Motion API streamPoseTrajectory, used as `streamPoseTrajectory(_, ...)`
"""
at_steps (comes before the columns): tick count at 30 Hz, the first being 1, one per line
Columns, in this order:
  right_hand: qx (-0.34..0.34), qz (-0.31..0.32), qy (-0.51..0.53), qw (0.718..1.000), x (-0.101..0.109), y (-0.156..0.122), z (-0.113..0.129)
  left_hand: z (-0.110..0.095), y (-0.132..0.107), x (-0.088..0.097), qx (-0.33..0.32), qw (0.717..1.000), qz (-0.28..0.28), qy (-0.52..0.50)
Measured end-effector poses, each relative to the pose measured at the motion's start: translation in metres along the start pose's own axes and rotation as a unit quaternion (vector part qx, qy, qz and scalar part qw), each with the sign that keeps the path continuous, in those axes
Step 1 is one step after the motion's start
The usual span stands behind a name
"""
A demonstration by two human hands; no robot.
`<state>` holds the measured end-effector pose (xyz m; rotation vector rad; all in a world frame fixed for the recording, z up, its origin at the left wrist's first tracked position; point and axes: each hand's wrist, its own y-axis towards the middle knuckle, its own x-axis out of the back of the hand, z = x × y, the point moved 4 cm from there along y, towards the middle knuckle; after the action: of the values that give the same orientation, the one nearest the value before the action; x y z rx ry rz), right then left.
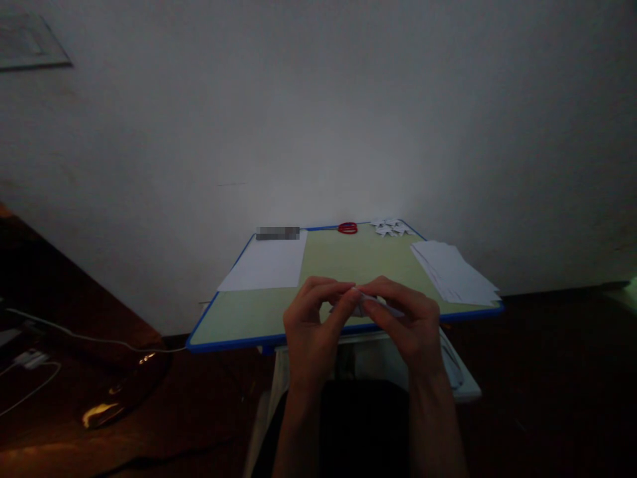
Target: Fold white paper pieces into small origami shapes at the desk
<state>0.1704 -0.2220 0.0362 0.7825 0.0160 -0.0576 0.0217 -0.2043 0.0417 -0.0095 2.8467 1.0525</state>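
Note:
Between my two hands is a small folded piece of white paper [359, 309], held just above the near edge of the table. My left hand [318, 315] pinches it from the left with thumb and forefinger. From the other side my right hand [405, 315] pinches it, its fingertips nearly meeting those of the left. Much of the paper is hidden behind the fingers, so its full shape cannot be made out. Several small folded white paper pieces [392, 228] lie at the far right corner of the table.
The pale green table [343, 259] has a blue rim and stands against the wall. White sheets lie at the left [269, 265] and in a fanned stack at the right [450, 271]. Red-handled scissors [348, 228] lie at the back. White cables [94, 338] run at the left.

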Motion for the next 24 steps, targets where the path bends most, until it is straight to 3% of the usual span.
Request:
streamPoseTrajectory(5, 0.006, 0.019, -0.021, 1.000, -0.001, 0.002, -0.002, 0.003, 0.005, 0.007, 0.009, 0.999, 0.010, 0.032)
streamPoseTrajectory(9, -0.001, 0.033, -0.053, 0.998, -0.001, 0.003, -0.005, 0.009, 0.006, 0.011, 0.069, 0.996, 0.041, 0.041)
streamPoseTrajectory(16, -0.099, 0.035, -0.040, 0.994, -0.002, 0.002, -0.016, 0.017, 0.006, 0.017, 0.109, 0.992, 0.051, 0.040)
streamPoseTrajectory(24, -0.079, 0.016, -0.073, 0.994, -0.007, 0.000, -0.012, 0.017, 0.004, 0.017, 0.135, 0.990, 0.041, -0.030)
